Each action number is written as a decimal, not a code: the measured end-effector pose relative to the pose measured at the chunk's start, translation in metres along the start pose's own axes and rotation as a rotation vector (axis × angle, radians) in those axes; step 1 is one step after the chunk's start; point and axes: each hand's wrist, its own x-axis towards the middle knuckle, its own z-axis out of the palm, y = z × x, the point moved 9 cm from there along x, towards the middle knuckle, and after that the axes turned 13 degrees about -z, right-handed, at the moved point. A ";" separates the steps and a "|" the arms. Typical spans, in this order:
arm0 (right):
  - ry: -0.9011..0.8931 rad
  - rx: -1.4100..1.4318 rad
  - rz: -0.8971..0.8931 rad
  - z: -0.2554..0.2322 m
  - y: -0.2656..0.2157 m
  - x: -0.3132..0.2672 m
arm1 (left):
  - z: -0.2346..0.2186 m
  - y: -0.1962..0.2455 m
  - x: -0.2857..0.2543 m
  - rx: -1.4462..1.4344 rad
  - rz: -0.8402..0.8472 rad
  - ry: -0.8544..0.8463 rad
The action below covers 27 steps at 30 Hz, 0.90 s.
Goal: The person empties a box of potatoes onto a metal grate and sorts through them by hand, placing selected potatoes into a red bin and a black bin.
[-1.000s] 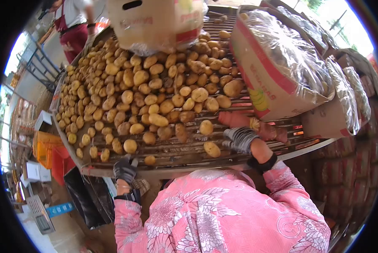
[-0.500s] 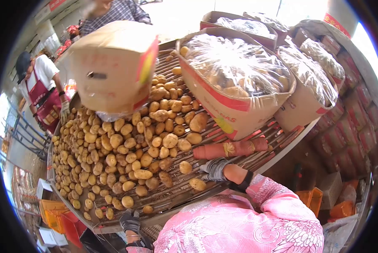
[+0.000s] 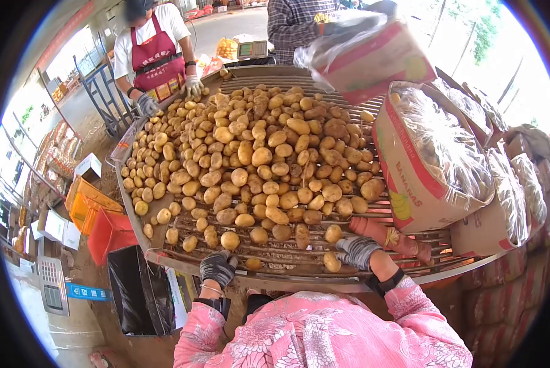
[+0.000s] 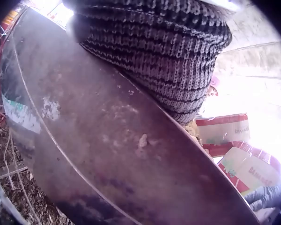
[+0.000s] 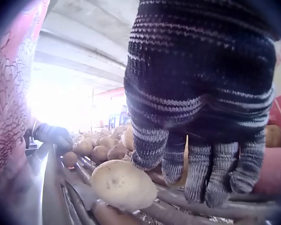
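Many potatoes (image 3: pixel 262 156) cover a slatted metal table (image 3: pixel 287 279). My left hand (image 3: pixel 219 268), in a striped grey glove, rests on the near rim beside a few potatoes, its fingers loosely bent. In the left wrist view that glove (image 4: pixel 154 51) lies over the edge of a metal panel (image 4: pixel 107 136), fingertips hidden. My right hand (image 3: pixel 357 253) is on the slats, next to a single potato (image 3: pixel 332 262) and a pink rolled bundle (image 3: pixel 391 238). The right wrist view shows the glove (image 5: pixel 201 103) with fingers pointing down, close beside a pale potato (image 5: pixel 123 185), gripping nothing visible.
Banana boxes (image 3: pixel 422 178) with plastic-covered contents line the right side. Across the table, a person in a maroon apron (image 3: pixel 158 55) touches potatoes; another in a checked shirt (image 3: pixel 287 27) holds a tilted box (image 3: pixel 379 61). Crates (image 3: pixel 109 232) and a scale (image 3: pixel 53 285) stand left.
The head view has shifted. The box that hung over the potatoes is now tilted at the back right, its plastic liner trailing out. Both my hands stay near the table's front edge.
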 end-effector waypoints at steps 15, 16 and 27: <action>0.076 0.081 -0.124 -0.035 -0.042 0.059 | -0.019 -0.067 0.024 -0.022 0.105 0.043; 0.120 0.087 -0.071 -0.046 -0.035 0.065 | -0.018 -0.069 0.026 -0.003 0.050 0.017; 0.576 -0.097 0.186 -0.153 -0.004 0.137 | -0.023 -0.070 0.026 -0.038 -0.002 0.081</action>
